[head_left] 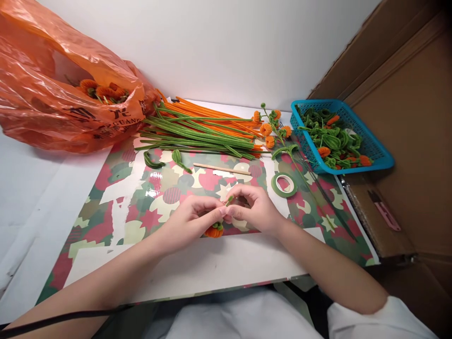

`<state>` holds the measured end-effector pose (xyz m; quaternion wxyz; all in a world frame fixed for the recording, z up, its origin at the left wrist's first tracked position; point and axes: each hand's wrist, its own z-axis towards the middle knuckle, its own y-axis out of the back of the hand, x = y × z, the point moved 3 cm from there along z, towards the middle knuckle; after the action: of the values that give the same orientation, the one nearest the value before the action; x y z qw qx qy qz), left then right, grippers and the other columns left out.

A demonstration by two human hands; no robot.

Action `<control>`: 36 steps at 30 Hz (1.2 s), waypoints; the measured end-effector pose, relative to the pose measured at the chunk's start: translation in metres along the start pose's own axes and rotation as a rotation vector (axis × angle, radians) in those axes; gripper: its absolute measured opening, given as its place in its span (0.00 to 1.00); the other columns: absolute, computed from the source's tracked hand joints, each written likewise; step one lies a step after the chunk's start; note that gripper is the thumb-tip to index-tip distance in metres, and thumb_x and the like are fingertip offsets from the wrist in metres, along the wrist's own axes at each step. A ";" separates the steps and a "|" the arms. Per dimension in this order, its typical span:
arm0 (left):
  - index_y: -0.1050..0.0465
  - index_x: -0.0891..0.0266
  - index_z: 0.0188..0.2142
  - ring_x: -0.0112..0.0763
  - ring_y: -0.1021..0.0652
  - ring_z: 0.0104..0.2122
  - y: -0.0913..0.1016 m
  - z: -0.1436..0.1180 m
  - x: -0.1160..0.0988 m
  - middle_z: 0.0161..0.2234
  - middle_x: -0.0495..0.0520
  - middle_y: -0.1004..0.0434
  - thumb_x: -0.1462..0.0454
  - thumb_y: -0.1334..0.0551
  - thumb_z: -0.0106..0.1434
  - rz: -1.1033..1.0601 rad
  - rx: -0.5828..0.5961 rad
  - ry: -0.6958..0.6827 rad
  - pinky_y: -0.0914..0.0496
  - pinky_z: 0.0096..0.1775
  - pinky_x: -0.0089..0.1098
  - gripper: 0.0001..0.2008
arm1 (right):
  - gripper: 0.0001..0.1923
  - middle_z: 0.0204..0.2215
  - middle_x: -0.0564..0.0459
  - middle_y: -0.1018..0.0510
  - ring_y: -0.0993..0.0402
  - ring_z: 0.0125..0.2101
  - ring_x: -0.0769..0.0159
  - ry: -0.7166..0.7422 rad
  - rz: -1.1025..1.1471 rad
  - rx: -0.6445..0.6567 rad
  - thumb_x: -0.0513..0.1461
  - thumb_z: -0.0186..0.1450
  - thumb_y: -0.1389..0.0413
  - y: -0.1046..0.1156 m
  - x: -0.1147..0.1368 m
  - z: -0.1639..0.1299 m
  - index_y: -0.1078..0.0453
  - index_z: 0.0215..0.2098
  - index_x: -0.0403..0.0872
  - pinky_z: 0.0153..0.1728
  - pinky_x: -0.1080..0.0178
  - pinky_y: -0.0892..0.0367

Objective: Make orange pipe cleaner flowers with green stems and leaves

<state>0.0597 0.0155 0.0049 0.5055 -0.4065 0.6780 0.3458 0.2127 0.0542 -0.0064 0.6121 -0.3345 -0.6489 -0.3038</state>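
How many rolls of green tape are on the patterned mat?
1. The roll of green tape lies flat on the patterned mat, just beyond the right hand and in front of the blue basket. More could be hidden in the orange bag.

This looks like a small handcraft workplace, a piecework corner rather than a kitchen or office. The worktop (pixel 212 263) is covered with a patterned cutting sheet and stands against a plain white wall (pixel 219 42). Along its far edge lies a bundle of green and orange pipe cleaners (pixel 201 129); at the far right corner a blue basket (pixel 374 150) holds finished twisted pieces, and at the far left an orange plastic bag (pixel 52 94) holds more. A cardboard box (pixel 406 141) flanks the right edge.
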 end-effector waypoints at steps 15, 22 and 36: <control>0.27 0.62 0.27 0.27 0.27 0.24 0.008 -0.005 -0.013 0.22 0.49 0.24 0.65 0.44 0.67 0.887 -0.281 -0.547 0.36 0.30 0.28 0.13 | 0.20 0.17 0.61 0.35 0.43 0.18 0.76 -0.227 0.088 0.026 0.48 0.49 0.31 0.005 -0.001 0.000 0.33 0.22 0.44 0.19 0.69 0.46; 0.27 0.62 0.29 0.32 0.22 0.29 0.004 -0.008 -0.017 0.26 0.49 0.20 0.66 0.41 0.65 1.227 -0.462 -0.744 0.36 0.32 0.33 0.08 | 0.19 0.18 0.58 0.30 0.39 0.19 0.76 -0.339 0.144 -0.044 0.48 0.51 0.32 0.001 0.003 -0.006 0.33 0.21 0.44 0.21 0.70 0.44; 0.25 0.62 0.30 0.28 0.27 0.26 0.009 -0.007 -0.017 0.25 0.51 0.24 0.59 0.48 0.69 0.374 -0.003 -0.221 0.34 0.28 0.27 0.17 | 0.15 0.23 0.56 0.28 0.38 0.20 0.75 -0.104 -0.035 -0.034 0.46 0.53 0.33 0.007 0.004 -0.004 0.30 0.26 0.44 0.21 0.68 0.41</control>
<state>0.0516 0.0166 0.0235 0.5030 -0.2339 0.6816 0.4771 0.2205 0.0558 -0.0021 0.5666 -0.3488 -0.6802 -0.3077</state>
